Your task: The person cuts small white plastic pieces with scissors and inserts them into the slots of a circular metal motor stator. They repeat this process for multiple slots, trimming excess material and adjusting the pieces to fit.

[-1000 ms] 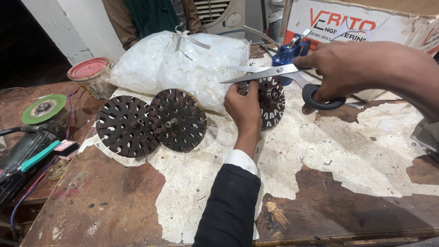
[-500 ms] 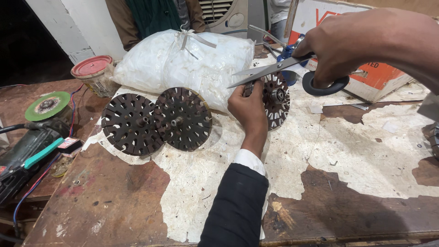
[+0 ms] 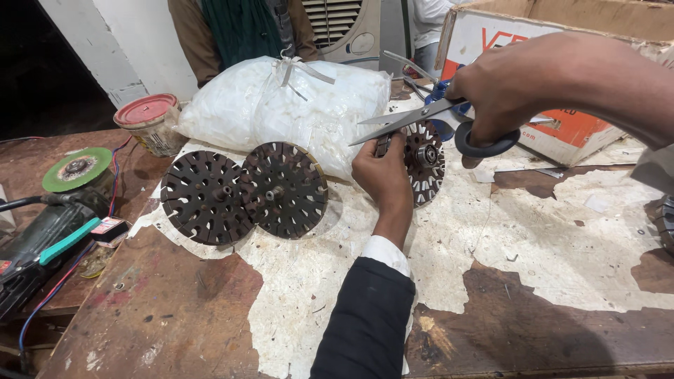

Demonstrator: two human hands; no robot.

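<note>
A: Grinder point(image 3: 42, 231) at the far left, well away from both hands, its green disc point(image 3: 76, 167) up beside a red-lidded tin point(image 3: 147, 121). What sits nearer the hands?

B: Two dark slotted discs point(image 3: 246, 191) lie flat and overlapping on the tabletop point(image 3: 491, 281), just left of the left hand point(image 3: 382, 168). Behind them, past that hand, rests a tied white plastic bag point(image 3: 295, 105).

A: And the left hand itself?

B: It reaches out from a dark sleeve with a white cuff, fingers curled shut on a small dark piece at the edge of a third slotted disc point(image 3: 425, 165), which stands tilted on its rim just right of it. Whether the hand also grips that disc cannot be told.

A: The right hand?

B: The right hand point(image 3: 505, 91) comes in from the upper right, closed through the black loops of the scissors point(image 3: 428, 119). Their blades are slightly parted and point left, the tips above the left hand's knuckles.

A: Anything beyond?

B: A cardboard box point(image 3: 562, 42) stands behind the right hand, and a person in a brown garment stands past the bag.
</note>
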